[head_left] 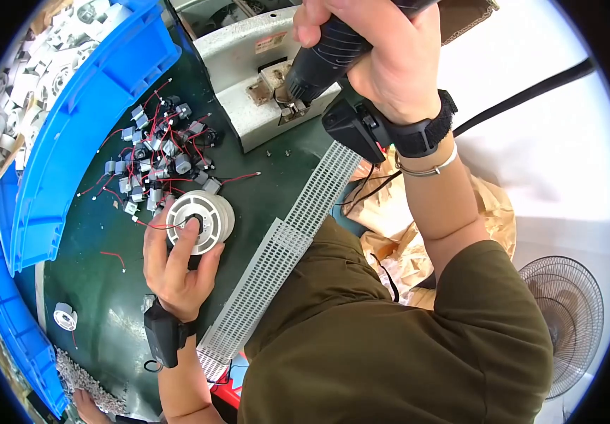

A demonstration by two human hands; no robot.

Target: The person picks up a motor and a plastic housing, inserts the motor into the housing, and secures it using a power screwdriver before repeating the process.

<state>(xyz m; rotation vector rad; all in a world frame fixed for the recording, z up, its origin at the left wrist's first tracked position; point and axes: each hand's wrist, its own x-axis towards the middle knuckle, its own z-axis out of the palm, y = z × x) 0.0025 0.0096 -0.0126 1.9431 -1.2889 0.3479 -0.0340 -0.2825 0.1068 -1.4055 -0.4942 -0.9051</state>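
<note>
My left hand [181, 272] grips a round white plastic housing [223, 215] on the green table, one finger pressed at its dark centre. A thin red wire with a small white plug runs across the housing's face. My right hand [400, 71] is wrapped round a black electric screwdriver [329, 56] that points down. Its tip is at the front of a grey-white metal screw feeder [231, 53], by a small metal piece; whether a screw sits on the bit I cannot tell. Beyond the housing lies a pile of small motors [170, 145] with red and black wires.
Blue bins [72, 134] full of white parts line the left. A smaller white round part [65, 316] and a loose red wire [114, 254] lie on the table. A perforated white strip [276, 254] borders the near edge. Another person's hand [89, 408] shows at lower left.
</note>
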